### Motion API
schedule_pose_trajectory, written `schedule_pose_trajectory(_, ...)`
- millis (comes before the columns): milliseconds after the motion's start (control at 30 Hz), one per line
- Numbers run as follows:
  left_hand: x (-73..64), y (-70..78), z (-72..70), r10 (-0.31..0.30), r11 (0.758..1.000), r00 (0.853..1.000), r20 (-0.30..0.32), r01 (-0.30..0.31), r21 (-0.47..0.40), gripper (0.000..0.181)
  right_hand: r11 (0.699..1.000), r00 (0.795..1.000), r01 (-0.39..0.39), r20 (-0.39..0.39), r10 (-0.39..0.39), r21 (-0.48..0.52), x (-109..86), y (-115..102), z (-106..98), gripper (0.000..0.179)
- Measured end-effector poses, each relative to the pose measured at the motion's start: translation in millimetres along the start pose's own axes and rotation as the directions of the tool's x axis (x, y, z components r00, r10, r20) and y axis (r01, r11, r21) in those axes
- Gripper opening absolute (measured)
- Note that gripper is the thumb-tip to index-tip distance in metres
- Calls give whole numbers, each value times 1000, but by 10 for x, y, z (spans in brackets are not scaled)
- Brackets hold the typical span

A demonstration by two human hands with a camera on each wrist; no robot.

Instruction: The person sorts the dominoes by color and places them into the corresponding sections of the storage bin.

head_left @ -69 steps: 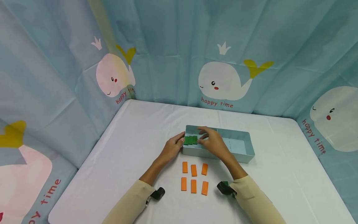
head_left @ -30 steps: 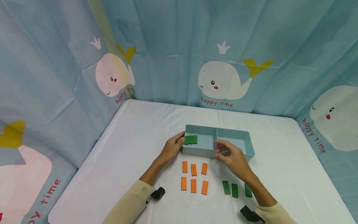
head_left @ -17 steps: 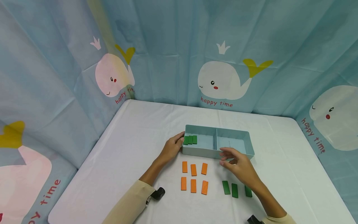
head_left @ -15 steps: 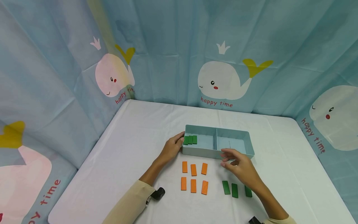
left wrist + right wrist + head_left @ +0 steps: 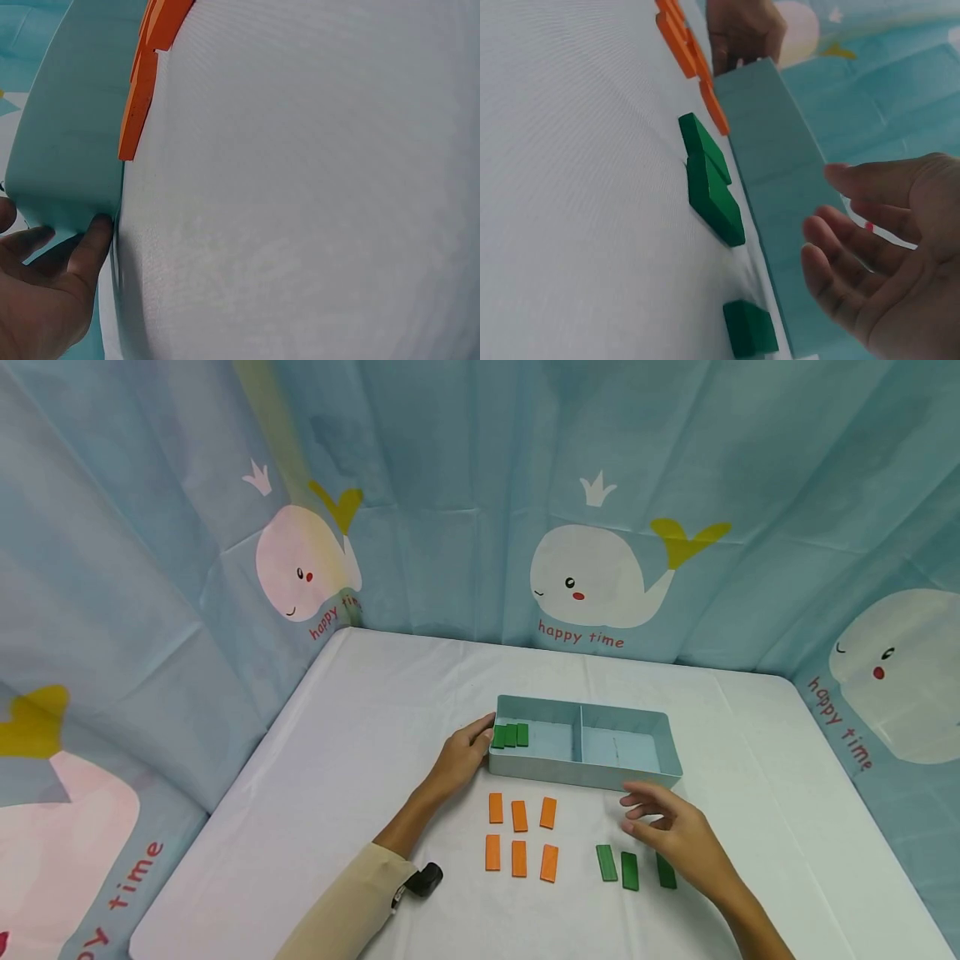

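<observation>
A long pale blue-green box (image 5: 536, 767) with two compartments lies on the table. My left hand (image 5: 459, 760) rests against its left end; in the left wrist view the fingertips (image 5: 97, 225) touch the outside of the end wall. Three green tiles (image 5: 510, 735) lie side by side at the left end of the left compartment. Off the box's front right corner, my right hand (image 5: 678, 835) hovers with fingers loosely bent and nothing in them. Below it on the table are three more green tiles (image 5: 630, 871), the rightmost partly covered by the hand in the head view.
Several orange tiles (image 5: 519, 858) lie in two rows in front of the box. The white tabletop (image 5: 360, 718) is bordered at the back and sides by blue curtains (image 5: 442, 568) with whale prints. A small black camera (image 5: 424, 879) sits on the left wrist.
My right hand has drawn back out of the left compartment, rightward and toward me, past the box's front wall, uncovering green tiles on the table. The left hand stays at the box's end.
</observation>
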State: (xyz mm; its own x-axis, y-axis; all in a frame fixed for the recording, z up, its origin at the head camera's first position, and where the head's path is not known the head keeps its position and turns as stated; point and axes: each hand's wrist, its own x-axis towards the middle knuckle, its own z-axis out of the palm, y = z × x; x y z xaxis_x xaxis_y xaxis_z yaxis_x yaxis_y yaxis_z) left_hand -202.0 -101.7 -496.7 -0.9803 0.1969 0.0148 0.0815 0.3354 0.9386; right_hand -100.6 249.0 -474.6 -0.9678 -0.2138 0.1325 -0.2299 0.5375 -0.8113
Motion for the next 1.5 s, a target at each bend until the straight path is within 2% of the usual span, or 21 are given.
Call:
schedule_pose_trajectory(200, 4, 6, 1, -5, 1000, 1000, 2, 5, 10, 54, 1000, 1000, -26, -12, 26, -3, -98, 93, -69, 49)
schedule_pose_trajectory(633, -3, 27, 11, -2, 1000, 1000, -9, 2, 8, 54, 993, 992, -118, -45, 118, -7, -387, 136, -163, 51)
schedule_pose_trajectory(833, 1, 34, 6, -1, 1000, 1000, -5, 1, 18, 54, 970, 971, -237, -49, 234, -55, -468, 167, -211, 60)
schedule_pose_trajectory(1067, 10, 12, 5, 1, 1000, 1000, -3, -1, 6, 55, 922, 924, -382, -6, 382, -62, -537, 229, -241, 71)
schedule_pose_trajectory(1267, 5, 12, 5, 0, 1000, 1000, -2, 0, 4, 54, 891, 895, -441, 20, 445, -104, -532, 260, -230, 75)
schedule_pose_trajectory(1333, 2, 13, 5, -2, 1000, 1000, 0, 2, 2, 54, 885, 889, -452, 29, 458, -113, -532, 268, -226, 75)
schedule_pose_trajectory(1500, 2, 15, 8, 0, 1000, 1000, -3, 0, 2, 54, 892, 898, -431, 33, 439, -140, -539, 275, -208, 75)
